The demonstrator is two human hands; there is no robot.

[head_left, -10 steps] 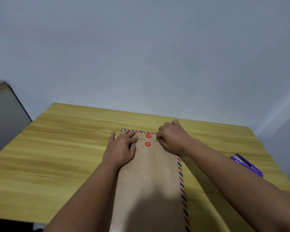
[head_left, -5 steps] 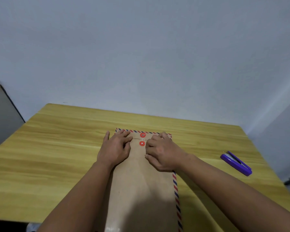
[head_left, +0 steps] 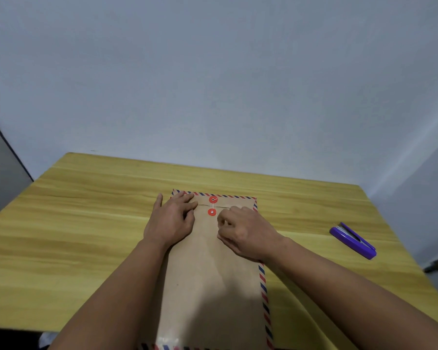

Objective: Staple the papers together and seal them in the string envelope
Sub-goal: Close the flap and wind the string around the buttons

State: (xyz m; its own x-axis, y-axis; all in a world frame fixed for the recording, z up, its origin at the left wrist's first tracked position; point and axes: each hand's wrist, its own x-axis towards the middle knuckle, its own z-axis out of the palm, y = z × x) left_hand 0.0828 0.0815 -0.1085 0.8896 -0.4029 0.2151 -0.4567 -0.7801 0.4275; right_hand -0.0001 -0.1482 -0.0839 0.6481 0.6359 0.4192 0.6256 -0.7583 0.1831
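Observation:
A brown string envelope (head_left: 213, 274) with a red and blue striped border lies lengthwise on the table, flap folded down at the far end. Two red button discs (head_left: 212, 205) sit on the flap and body, with thin white string wound between them. My left hand (head_left: 171, 219) lies flat on the envelope just left of the discs, fingers spread. My right hand (head_left: 245, 232) rests on the envelope right of the lower disc, fingers curled as if pinching; whether it holds the string end is not visible. No loose papers are in view.
A purple stapler (head_left: 353, 240) lies on the yellow wooden table (head_left: 86, 223) to the right, near the table's right edge. A plain wall rises behind the table. A grey surface stands at the far left.
My right hand has moved from the upper disc down and toward me, to beside the lower disc. My left hand has stayed flat. The view has shifted slightly.

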